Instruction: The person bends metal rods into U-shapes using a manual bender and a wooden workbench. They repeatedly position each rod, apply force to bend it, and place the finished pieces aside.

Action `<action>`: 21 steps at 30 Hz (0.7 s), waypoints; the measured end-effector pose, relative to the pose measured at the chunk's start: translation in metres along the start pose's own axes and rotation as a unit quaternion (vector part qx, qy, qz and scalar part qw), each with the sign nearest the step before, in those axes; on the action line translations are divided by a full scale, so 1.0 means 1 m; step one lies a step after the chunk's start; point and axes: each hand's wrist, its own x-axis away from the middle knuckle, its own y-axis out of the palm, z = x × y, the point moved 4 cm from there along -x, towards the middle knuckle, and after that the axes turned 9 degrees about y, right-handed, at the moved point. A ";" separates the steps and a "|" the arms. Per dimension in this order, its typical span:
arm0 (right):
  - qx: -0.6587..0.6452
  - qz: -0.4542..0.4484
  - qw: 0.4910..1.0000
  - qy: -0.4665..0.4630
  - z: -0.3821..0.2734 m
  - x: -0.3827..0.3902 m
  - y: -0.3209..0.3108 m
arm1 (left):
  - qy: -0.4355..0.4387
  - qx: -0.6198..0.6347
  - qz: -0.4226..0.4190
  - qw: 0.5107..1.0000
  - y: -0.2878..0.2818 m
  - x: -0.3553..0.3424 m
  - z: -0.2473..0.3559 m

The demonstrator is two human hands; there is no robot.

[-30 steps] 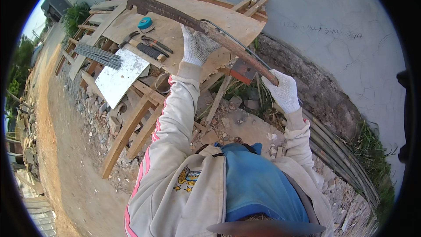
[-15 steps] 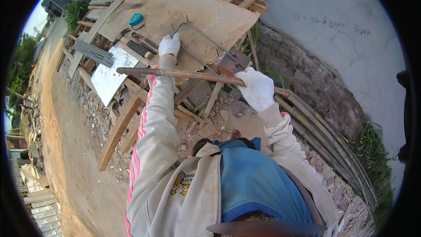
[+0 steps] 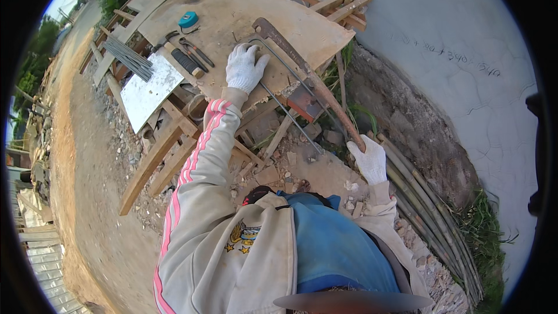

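My left hand (image 3: 246, 70), in a white glove, lies over the bent end of a thin steel rod (image 3: 279, 103) on a worn plywood board (image 3: 232, 9). Its fingers curl over the bend, which they partly hide. The rod's two legs run toward the lower right, past the board's edge. In my gloved right hand (image 3: 369, 160) is the near end of a long rusty bending bar (image 3: 321, 86). The bar slants up and left, and its flat hooked head lies over the board, close to the rod's upper leg.
On the board sit a teal tape measure (image 3: 188, 20), pincers (image 3: 196, 51) and a hammer (image 3: 185, 60). Left of these are a white sheet (image 3: 148, 96) and a bundle of steel rods (image 3: 129, 58). Bamboo poles (image 3: 427, 197) lie beside the wall at right.
The bar has swung from lying crosswise above my left forearm to slanting over the board, its head now up by the rod. My right hand moved down and right; my left hand shifted slightly right.
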 end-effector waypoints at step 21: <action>-0.203 -0.085 0.974 0.048 -0.036 -0.026 0.023 | 0.003 -0.121 -0.142 0.982 0.041 -0.036 -0.003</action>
